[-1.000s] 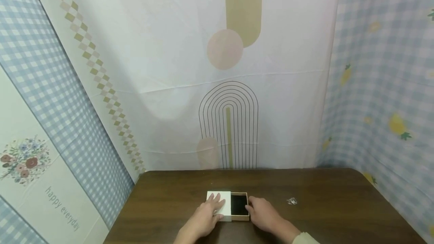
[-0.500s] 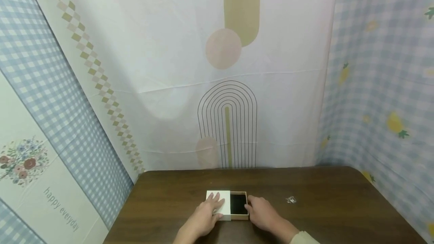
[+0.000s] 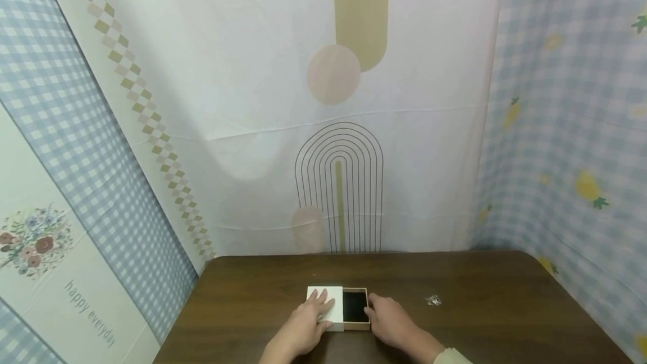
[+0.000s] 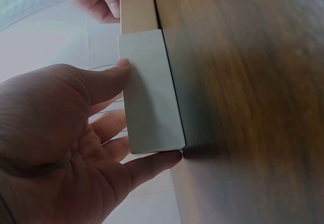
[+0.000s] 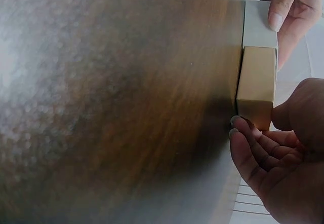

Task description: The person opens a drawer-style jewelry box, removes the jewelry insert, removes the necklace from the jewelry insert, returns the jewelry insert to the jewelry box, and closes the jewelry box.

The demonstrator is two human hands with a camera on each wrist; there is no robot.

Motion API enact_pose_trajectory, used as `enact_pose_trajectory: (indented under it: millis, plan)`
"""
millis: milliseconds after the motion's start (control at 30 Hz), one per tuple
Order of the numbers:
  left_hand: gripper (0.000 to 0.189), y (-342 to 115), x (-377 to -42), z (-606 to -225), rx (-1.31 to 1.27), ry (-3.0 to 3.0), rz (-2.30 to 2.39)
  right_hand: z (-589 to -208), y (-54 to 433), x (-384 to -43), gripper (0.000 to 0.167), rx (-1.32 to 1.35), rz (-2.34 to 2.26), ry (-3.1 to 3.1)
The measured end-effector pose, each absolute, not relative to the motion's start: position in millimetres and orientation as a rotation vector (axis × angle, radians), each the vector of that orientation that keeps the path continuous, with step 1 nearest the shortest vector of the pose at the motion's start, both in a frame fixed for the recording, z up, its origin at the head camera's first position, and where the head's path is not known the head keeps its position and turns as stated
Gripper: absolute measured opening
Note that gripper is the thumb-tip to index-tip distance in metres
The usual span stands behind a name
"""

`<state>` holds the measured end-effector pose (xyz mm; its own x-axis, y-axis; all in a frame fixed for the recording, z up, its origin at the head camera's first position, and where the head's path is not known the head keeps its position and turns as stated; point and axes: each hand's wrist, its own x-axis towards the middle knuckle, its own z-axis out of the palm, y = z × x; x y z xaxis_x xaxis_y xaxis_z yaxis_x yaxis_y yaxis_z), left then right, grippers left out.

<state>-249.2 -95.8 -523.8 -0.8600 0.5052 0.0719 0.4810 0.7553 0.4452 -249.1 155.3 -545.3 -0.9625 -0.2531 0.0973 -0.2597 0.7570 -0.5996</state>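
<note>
A white slide-out box sleeve (image 3: 326, 294) lies on the brown table, with its cardboard drawer (image 3: 356, 326) pulled partway out to the right. The drawer's inside is black where it shows. My left hand (image 3: 303, 322) rests on the sleeve with spread fingers; the left wrist view has its thumb at the near top edge and one finger along the end. At the drawer's outer end, my right hand (image 3: 391, 319) pinches the wall, thumb at the rim and fingers outside. The right wrist view shows this brown end (image 5: 255, 112) against those fingers.
A small cluster of shiny silvery pieces (image 3: 433, 300) lies on the table (image 3: 485, 280) to the right of the box. Printed white cloth (image 3: 242, 100) hangs behind the table, and blue checked cloth (image 3: 556, 128) hangs at the right.
</note>
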Motion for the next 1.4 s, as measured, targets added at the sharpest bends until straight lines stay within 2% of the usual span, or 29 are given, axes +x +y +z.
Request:
enact_pose_trajectory:
  millis: [1400]
  plan:
    - [0.05, -94.8, -251.9, -523.3, 0.81, 2.896, 0.661, -541.9, 150.7, -251.6, 0.013, 0.446, 1.09, -2.934]
